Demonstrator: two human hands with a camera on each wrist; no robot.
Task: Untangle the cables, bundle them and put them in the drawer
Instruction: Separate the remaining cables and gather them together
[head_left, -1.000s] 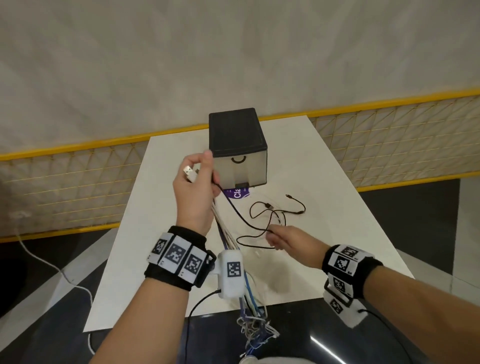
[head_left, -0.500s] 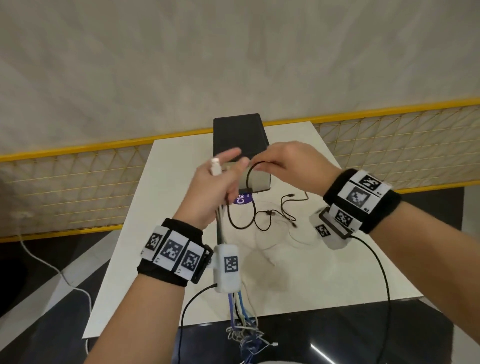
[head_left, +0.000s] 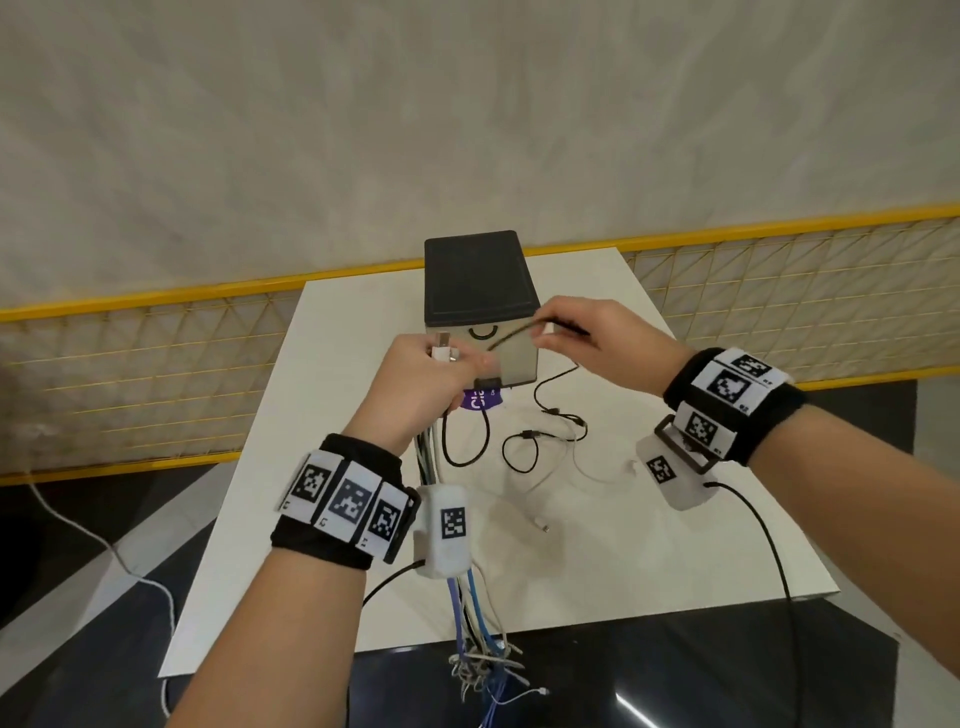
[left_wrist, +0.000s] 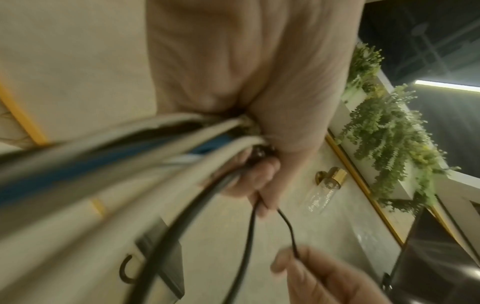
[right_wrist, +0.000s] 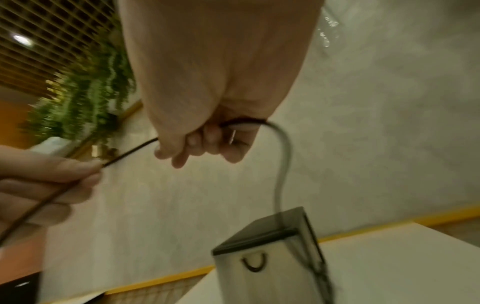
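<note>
My left hand (head_left: 431, 379) is raised over the table and grips a bundle of white, grey and blue cables (head_left: 467, 613) that hangs past the near edge; a white USB plug (head_left: 442, 349) sticks up from the fist. My right hand (head_left: 587, 338) pinches a thin black cable (head_left: 511, 338) that runs taut to the left hand. In the wrist views the black cable (right_wrist: 130, 152) stretches between both hands, and the bundle (left_wrist: 124, 156) enters the left fist. The rest of the black cable (head_left: 519, 447) lies looped on the table. The drawer box (head_left: 478, 301) stands shut behind the hands.
The white table (head_left: 675, 545) carries a thin white cable (head_left: 597, 473) and a purple label (head_left: 480, 401) under the box. A yellow-railed mesh fence (head_left: 130, 364) runs behind. Dark floor lies below the near edge, with a white cord (head_left: 104, 545) on the left.
My right hand rose from the table with the black cable and came up beside the left hand, then drew the cable out to the right. The left hand stayed raised.
</note>
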